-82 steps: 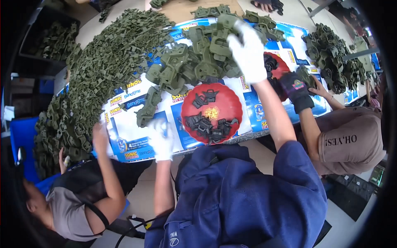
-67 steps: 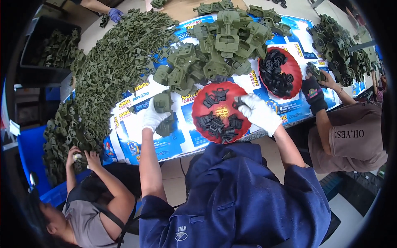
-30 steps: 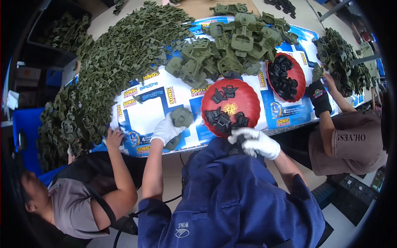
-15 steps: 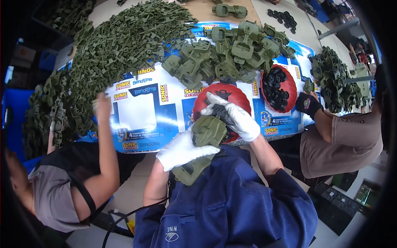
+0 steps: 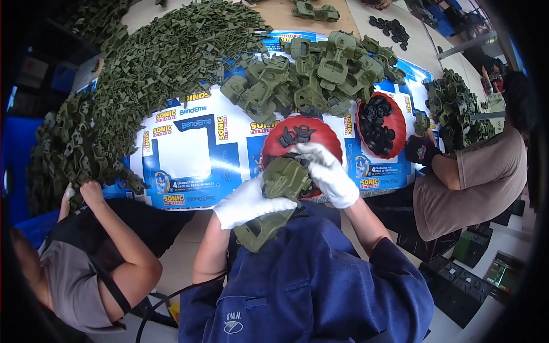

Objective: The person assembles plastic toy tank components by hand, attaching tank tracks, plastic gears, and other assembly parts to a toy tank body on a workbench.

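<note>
My left hand (image 5: 243, 203), in a white glove, grips a green plastic toy vehicle body (image 5: 284, 178), tilted in front of my chest. Its lower end hangs below the glove. My right hand (image 5: 330, 177), also white-gloved, is curled at the upper end of that body, fingers bent together. A dark bit shows by those fingertips, but what they hold is mostly hidden. Both hands are over the near part of a red scalloped bowl (image 5: 273, 143). Inside it, beyond my fingers, lie small black plastic parts (image 5: 295, 135).
Green vehicle bodies (image 5: 337, 66) are heaped behind the bowl. A large pile of small green parts (image 5: 171, 57) spreads left. Another red bowl (image 5: 402, 134) holds black wheels (image 5: 377, 131). Co-workers sit on both sides, a gloved hand (image 5: 420, 150) at right. Loose black wheels (image 5: 389, 30) lie farther back.
My right fingers have shifted down and curled, and the black part seen in them is now mostly hidden. More black parts show in the bowl. The left co-worker's raised hand has dropped to the pile.
</note>
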Demonstrator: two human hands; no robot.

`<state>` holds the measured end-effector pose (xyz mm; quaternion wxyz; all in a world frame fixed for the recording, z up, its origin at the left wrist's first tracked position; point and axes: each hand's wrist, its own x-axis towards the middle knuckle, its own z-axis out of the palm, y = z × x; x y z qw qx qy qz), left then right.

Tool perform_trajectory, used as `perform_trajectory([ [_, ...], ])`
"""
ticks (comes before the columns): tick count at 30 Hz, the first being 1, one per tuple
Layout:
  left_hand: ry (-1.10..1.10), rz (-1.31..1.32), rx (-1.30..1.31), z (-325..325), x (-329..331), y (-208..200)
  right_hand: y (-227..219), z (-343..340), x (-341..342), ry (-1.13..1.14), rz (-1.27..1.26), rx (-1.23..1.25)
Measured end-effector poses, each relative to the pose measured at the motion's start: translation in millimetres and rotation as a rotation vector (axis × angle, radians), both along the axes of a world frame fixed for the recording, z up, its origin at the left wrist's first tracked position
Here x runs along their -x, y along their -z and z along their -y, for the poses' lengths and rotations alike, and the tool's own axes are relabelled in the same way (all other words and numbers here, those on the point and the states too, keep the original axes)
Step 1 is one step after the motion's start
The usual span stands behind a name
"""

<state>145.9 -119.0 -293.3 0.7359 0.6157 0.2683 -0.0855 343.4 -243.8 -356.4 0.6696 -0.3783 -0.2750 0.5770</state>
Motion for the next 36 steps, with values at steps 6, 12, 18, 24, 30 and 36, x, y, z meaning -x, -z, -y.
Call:
perform_trajectory([
  [6, 0.019, -0.084, 0.122, 2, -6, -11, -15, 10, 0, 0.068, -0.176, 0.087],
  [12, -0.071, 0.006, 0.242, 3, -11, -12, -6, 8, 2, 0.026, -0.142, 0.055],
  [18, -0.052, -0.004, 0.285, 4, -10, -15, -8, 9, -2, -0.029, -0.117, 0.061],
  [24, -0.097, 0.025, 0.290, 5, -12, -12, -9, 4, -4, -0.015, -0.047, 0.067],
  [30, -0.074, 0.002, 0.305, 4, -11, -9, -10, 4, -6, -0.033, -0.086, 0.101],
  [36, -0.093, 0.025, 0.312, 3, -12, -11, -4, 3, -6, -0.032, -0.171, 0.078],
])
